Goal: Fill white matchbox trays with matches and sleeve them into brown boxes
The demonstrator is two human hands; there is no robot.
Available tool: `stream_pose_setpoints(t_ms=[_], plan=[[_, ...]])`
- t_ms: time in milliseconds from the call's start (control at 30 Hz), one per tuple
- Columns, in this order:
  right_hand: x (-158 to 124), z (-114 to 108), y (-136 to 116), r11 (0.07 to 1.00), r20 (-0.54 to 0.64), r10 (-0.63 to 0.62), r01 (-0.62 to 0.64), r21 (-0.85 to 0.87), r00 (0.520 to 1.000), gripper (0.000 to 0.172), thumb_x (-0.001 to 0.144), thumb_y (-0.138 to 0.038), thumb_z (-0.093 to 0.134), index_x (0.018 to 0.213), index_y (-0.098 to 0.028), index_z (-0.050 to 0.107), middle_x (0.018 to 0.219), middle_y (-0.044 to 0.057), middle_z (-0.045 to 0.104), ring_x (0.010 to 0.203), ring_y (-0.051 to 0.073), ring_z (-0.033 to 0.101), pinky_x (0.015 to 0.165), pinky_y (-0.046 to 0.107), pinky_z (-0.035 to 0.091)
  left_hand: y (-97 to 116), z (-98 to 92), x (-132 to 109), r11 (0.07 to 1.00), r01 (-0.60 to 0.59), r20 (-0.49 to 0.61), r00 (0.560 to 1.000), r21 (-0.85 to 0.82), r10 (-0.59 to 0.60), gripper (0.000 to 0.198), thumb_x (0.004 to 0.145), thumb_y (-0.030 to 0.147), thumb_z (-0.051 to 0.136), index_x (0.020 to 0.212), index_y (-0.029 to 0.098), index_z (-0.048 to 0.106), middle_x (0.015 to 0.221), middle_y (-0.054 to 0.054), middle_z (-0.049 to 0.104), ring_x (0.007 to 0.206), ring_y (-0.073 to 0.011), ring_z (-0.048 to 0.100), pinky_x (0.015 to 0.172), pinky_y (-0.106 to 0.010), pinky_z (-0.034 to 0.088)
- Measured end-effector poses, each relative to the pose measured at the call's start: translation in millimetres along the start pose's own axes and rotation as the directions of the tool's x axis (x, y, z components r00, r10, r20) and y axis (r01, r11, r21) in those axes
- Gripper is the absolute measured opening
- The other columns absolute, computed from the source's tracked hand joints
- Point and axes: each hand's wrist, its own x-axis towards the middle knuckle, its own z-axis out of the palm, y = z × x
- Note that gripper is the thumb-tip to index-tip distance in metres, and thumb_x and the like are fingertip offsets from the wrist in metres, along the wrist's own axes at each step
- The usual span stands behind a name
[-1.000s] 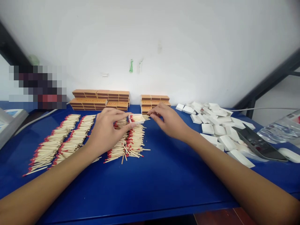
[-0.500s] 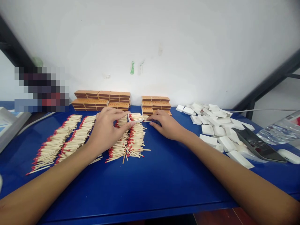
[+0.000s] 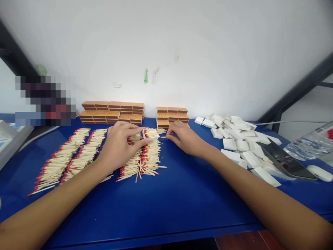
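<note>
My left hand [image 3: 121,140] grips a small white matchbox tray [image 3: 151,138] between thumb and fingers, above the rows of matches. Several matches [image 3: 153,133] lie inside the tray, their pale sticks pointing right. Just right of the tray, my right hand [image 3: 182,137] has thumb and index finger pinched on a match [image 3: 163,137], whose end pokes out to the left. Beneath and in front of the tray lies a thick row of red-headed matches [image 3: 152,156], with some loose and crossed at its near end.
More match rows [image 3: 54,159] spread to the left on the blue table [image 3: 166,208]. Orange matchboxes stand stacked by the wall, in a left stack [image 3: 111,113] and a right stack [image 3: 171,114]. White trays [image 3: 241,135] are heaped at right, beside a phone [image 3: 286,158] and a plastic bottle [image 3: 309,142].
My right hand has barely shifted, and the match at its fingertips now shows less of its length. The tray stays in my left hand, turned slightly. The view has moved a little.
</note>
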Motion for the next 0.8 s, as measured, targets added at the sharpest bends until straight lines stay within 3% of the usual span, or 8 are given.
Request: stream_pose_setpoints(t_ms=[200, 533, 667, 800], plan=[[-2, -11, -22, 0.997, -0.226, -0.028, 0.043, 0.062, 0.974, 0.009, 0.103, -0.019, 0.061, 0.095, -0.023, 0.062, 0.101, 0.009, 0.066, 0.101, 0.027, 0.060, 0.086, 0.040, 0.048, 3, 4.1, -3, 0.999, -0.033, 0.015, 0.999, -0.021, 0.034, 0.037, 0.089, 0.056, 0.084, 0.112, 0.027, 0.085, 0.116, -0.008, 0.082, 0.115, -0.0325, 0.066, 0.101, -0.049, 0.049], [-7, -4, -51, 0.992, -0.200, -0.114, 0.121, 0.022, 0.973, 0.008, 0.105, -0.021, 0.061, 0.097, -0.023, 0.062, 0.103, 0.008, 0.068, 0.102, 0.027, 0.060, 0.091, 0.042, 0.046, 13, 5.4, -7, 0.995, -0.082, 0.059, 0.995, -0.053, 0.085, 0.039, 0.090, 0.053, 0.085, 0.122, 0.032, 0.083, 0.123, -0.005, 0.080, 0.120, -0.0312, 0.064, 0.105, -0.051, 0.046], [-7, -8, -49, 0.988, -0.238, -0.127, 0.143, 0.053, 0.963, 0.013, 0.107, -0.022, 0.056, 0.098, -0.022, 0.065, 0.102, 0.010, 0.067, 0.103, 0.027, 0.061, 0.092, 0.042, 0.047, 12, 5.4, -7, 0.996, -0.075, 0.047, 0.996, -0.051, 0.077, 0.040, 0.090, 0.054, 0.084, 0.121, 0.029, 0.083, 0.121, -0.006, 0.080, 0.119, -0.0313, 0.065, 0.104, -0.050, 0.046], [-3, -7, -32, 0.995, -0.273, -0.075, 0.091, 0.046, 0.959, 0.020, 0.109, -0.022, 0.052, 0.102, -0.021, 0.070, 0.102, 0.011, 0.067, 0.103, 0.028, 0.062, 0.092, 0.043, 0.049, 7, 4.5, -4, 0.998, -0.053, 0.002, 0.999, -0.046, 0.053, 0.042, 0.091, 0.057, 0.082, 0.117, 0.024, 0.084, 0.117, -0.008, 0.081, 0.115, -0.0313, 0.066, 0.102, -0.049, 0.048]])
